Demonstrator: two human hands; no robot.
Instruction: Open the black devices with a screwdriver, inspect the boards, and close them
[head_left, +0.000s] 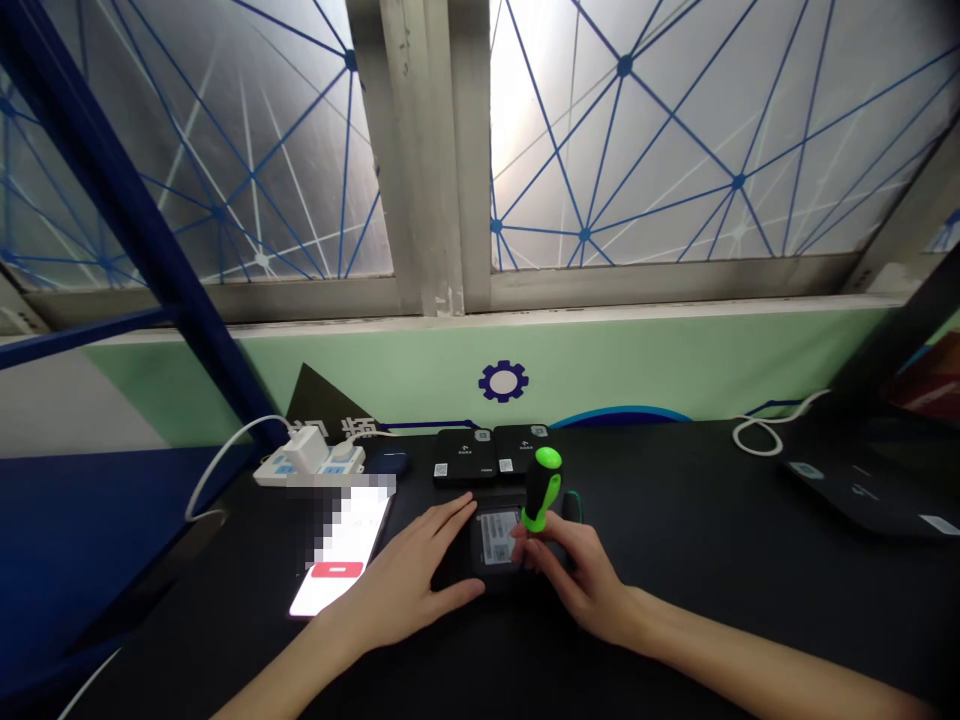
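Green-and-black screwdriver [543, 488] standing nearly upright, gripped low on the handle by the fingers and thumb of the right hand [577, 572], a narrow, closed hold. Its tip hidden behind those fingers, directly over a black device [496, 560] with a printed label on top. Left hand [401, 580] open, palm down and fingers spread, holding nothing, its fingertips [466, 508] at the device's left edge.

Just beyond the device, two more black units [491, 452] side by side, each with small labels. Near left, a lit smartphone [339, 550] with a pixelated screen and a red button, just beside the left hand. Farther left, a white power strip [307, 464] with a white plug and a white cable. Far right, a flat black unit [862, 490] and a coil of white cable [757, 436].

All of it on a black bench [712, 560]. Behind, a pale green wall band [697, 360] with a dark blue gear emblem, under frosted windows [675, 150] patterned with blue lines.
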